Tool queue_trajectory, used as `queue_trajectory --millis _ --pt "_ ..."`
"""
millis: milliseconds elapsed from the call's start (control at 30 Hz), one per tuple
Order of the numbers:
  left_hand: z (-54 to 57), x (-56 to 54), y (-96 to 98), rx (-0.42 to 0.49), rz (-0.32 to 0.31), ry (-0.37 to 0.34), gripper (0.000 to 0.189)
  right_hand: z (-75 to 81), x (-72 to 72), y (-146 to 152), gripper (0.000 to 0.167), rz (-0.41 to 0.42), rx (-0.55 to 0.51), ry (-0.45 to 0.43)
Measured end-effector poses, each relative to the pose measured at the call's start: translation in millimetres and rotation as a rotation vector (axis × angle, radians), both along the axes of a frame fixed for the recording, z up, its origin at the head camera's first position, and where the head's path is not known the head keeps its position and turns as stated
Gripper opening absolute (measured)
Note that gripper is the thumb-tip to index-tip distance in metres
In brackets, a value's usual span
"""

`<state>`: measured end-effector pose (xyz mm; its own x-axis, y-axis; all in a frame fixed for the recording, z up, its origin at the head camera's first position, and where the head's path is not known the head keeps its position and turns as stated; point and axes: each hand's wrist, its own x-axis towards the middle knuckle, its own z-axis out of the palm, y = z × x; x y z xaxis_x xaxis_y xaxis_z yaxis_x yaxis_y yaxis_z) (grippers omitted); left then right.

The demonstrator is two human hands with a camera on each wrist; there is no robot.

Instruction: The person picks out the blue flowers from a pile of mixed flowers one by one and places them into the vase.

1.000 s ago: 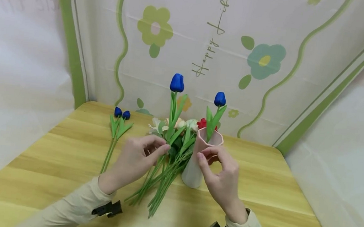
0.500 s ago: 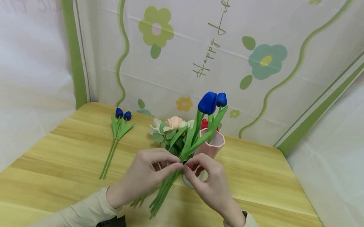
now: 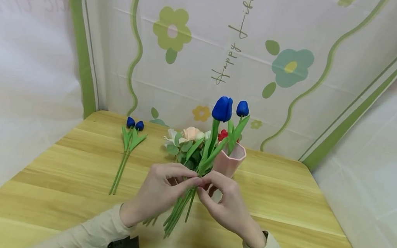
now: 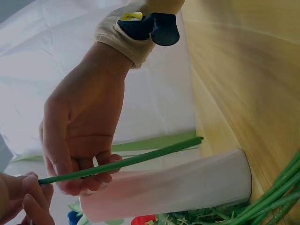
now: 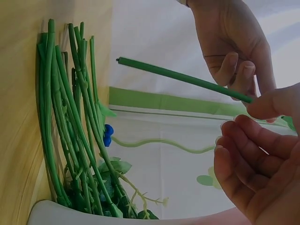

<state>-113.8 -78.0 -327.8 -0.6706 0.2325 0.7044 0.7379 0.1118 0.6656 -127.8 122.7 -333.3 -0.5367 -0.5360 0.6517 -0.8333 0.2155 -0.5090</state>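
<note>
My left hand (image 3: 165,189) pinches the stem of a blue tulip (image 3: 222,109) between thumb and fingertips. The bloom is raised above the other flowers. Just to the right, my right hand (image 3: 227,204) meets the left at the fingertips and pinches the same stem. In the left wrist view, the lower green stem (image 4: 140,159) slants down past the right hand's fingers, its cut end free. A pink-and-white vase (image 3: 228,163) stands behind the right hand, with another blue tulip (image 3: 243,109) in it. The vase's base is partly hidden.
Two blue tulips (image 3: 126,155) lie side by side at the table's left. Behind my hands lies a bunch of mixed flowers (image 3: 190,135) with long green stems (image 5: 77,117). A red flower (image 3: 223,135) shows beside the vase. A printed curtain (image 3: 204,50) encloses the wooden table (image 3: 56,190).
The held tulip has moved right and toward me, from over the bunch to in front of the vase. My hands, apart a second ago, now meet at its stem.
</note>
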Motion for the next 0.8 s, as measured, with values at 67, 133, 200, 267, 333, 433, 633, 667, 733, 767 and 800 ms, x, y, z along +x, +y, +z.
queue_trajectory --millis 67,133,200,267,333,433,633,667,733,767,800 --pt "0.0 0.4 1.0 0.016 -0.012 0.001 0.007 0.2 1.0 -0.7 0.017 0.012 0.0 0.003" --pt "-0.5 1.4 1.5 0.033 -0.017 -0.003 0.008 -0.2 1.8 -1.2 0.017 0.021 0.0 0.008" --pt "-1.3 2.3 1.6 0.047 -0.012 -0.008 0.009 -0.9 2.3 -1.9 0.018 0.032 -0.005 0.015" --pt "-2.0 3.2 1.9 0.064 -0.008 -0.005 0.01 -1.3 2.6 -3.1 0.02 0.047 -0.014 0.024" --pt "-2.1 3.3 2.1 0.074 -0.004 0.001 0.011 -0.5 3.2 -4.0 0.019 0.059 -0.026 0.016" --pt "-2.4 1.9 2.4 0.101 -0.014 0.02 0.011 1.1 5.5 -4.9 0.018 0.079 -0.065 -0.07" --pt "-1.6 -1.4 0.6 0.149 -0.022 0.073 0.012 2.9 10.1 -7.9 0.014 0.045 -0.136 -0.235" --pt "-1.8 -2.3 0.5 0.147 -0.021 0.077 0.012 2.6 10.2 -8.3 0.013 0.031 -0.139 -0.242" --pt "-2.1 -3.8 0.5 0.137 -0.025 0.069 0.012 2.2 9.9 -8.9 0.012 0.01 -0.139 -0.237" --pt "-2.4 -4.4 0.5 0.13 -0.024 0.062 0.012 2.2 9.4 -9.0 0.012 0.006 -0.136 -0.226" --pt "-2.7 -4.7 0.4 0.121 -0.021 0.054 0.012 2.5 8.4 -9.0 0.012 0.004 -0.129 -0.2"
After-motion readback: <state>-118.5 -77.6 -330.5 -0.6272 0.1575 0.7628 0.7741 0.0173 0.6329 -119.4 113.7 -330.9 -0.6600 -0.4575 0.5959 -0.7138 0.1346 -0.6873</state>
